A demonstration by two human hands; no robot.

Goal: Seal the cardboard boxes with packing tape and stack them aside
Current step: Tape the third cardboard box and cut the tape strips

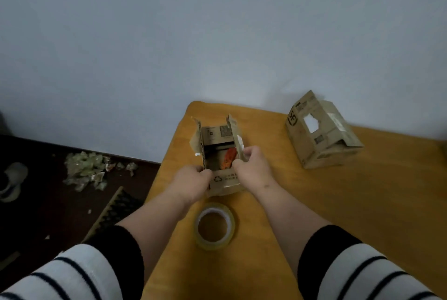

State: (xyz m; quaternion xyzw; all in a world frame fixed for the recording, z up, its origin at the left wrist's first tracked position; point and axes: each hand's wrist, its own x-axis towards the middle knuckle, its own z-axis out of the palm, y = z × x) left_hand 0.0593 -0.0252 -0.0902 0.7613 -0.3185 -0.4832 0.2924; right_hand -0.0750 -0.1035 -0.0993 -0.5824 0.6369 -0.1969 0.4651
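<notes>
Two hands work on the small open box at the desk's corner. Left hand pinches its near flap; right hand pinches the right flap. Fold flaps flat first, then grab the tape roll.

A wooden table carries an open box, a tape roll and a second box.

The left hand hides the open box's near corner; its orange contents are indistinct.
</notes>
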